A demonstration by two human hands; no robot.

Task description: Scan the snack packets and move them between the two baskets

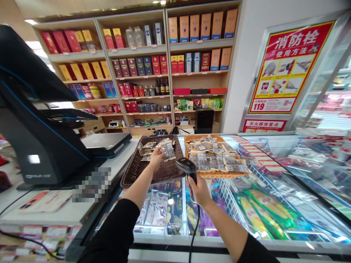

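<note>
My right hand (200,190) is wrapped round the handle of a black barcode scanner (186,166), whose head points up and to the left. A cable runs down from it. My left hand (157,157) reaches over a dark brown wicker basket (131,173), its fingers closed on a small snack packet (168,150) with a printed label. Several similar packets (149,146) lie at the back of that basket. To the right, a light orange wicker basket (216,174) is heaped with more labelled packets (210,146).
Both baskets stand on a glass-topped freezer (182,237) holding bagged goods, including green bags of corn (257,212). At left are a black scale terminal (41,138), its metal weighing plate (106,140) and a pale phone-like item (45,201). Shelves of boxes (137,67) line the back wall.
</note>
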